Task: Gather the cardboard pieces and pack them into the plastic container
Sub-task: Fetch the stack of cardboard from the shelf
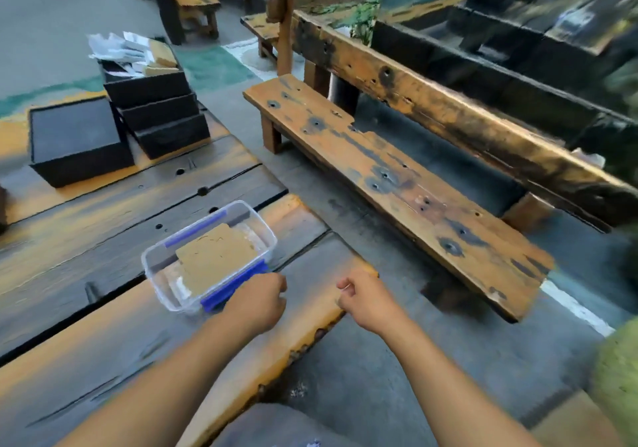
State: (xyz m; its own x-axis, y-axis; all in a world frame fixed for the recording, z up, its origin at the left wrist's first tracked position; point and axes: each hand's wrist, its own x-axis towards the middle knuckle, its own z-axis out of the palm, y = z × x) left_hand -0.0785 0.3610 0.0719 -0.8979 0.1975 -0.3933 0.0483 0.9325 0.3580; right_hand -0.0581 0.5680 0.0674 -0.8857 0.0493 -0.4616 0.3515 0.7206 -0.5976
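Note:
A clear plastic container with blue side clips stands on the wooden table near its right edge. A brown cardboard piece lies flat inside it. My left hand rests just right of the container's near blue clip, fingers curled, with nothing visible in it. My right hand hovers over the table's right edge, fingers curled shut, apparently empty. More cardboard pieces and white paper stick out of a black box at the back left.
Stacked black boxes and a flat black box stand at the table's far left. A long wooden bench runs along the right beyond a gap of concrete floor. More benches stand farther back.

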